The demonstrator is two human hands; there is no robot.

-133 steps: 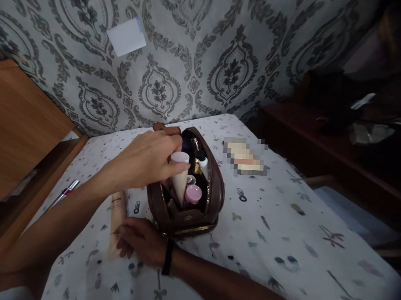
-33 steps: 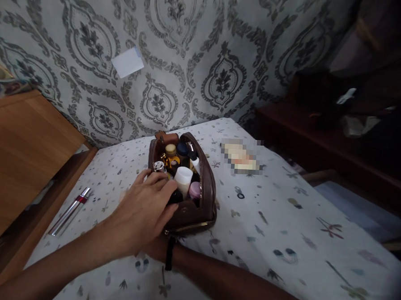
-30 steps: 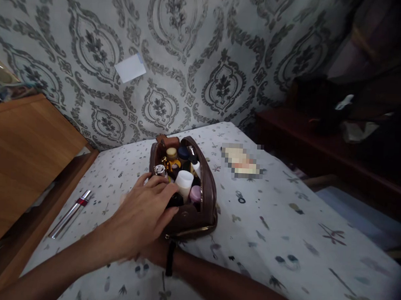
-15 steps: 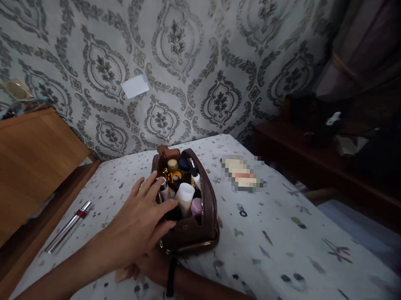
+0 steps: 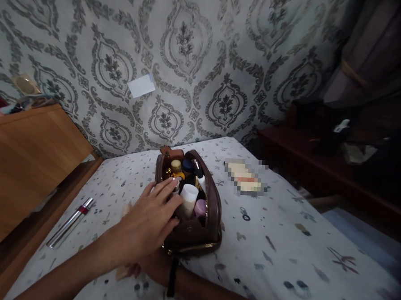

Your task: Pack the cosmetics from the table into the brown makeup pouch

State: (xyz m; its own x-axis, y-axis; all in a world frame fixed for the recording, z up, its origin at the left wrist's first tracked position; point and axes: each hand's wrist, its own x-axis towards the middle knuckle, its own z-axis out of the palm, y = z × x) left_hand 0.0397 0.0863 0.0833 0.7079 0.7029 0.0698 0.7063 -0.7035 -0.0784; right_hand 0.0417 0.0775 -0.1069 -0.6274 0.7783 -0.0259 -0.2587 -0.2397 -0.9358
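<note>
A brown cosmetic bag (image 5: 213, 213) stands unzipped on the bed, packed with small bottles and jars. My left hand (image 5: 155, 210) reaches over its near left edge, fingers stretched beside a silver-topped bottle (image 5: 175, 185); the contact is unclear. A white bottle (image 5: 189, 198) and a pink-lidded jar (image 5: 200, 208) stand just right of those fingers. My right hand (image 5: 147, 263), below a black wristband, crosses beneath the left one and is mostly hidden. Its fingers are closed around a long beige object (image 5: 123, 271), whose kind I cannot make out.
On the patterned bedsheet (image 5: 265, 261), a silver tube with a red band (image 5: 71, 221) lies left. A blurred-out flat item (image 5: 244, 177) lies right of the bag. A wooden headboard (image 5: 32, 150) borders the left, a wallpapered wall (image 5: 184, 77) the back, a dark red table (image 5: 288, 150) the right.
My left hand's fingers have drawn closer together and now cover the bag's left side and the silver-topped bottle more. The beige object shows more to the left of my hand. The view has shifted slightly.
</note>
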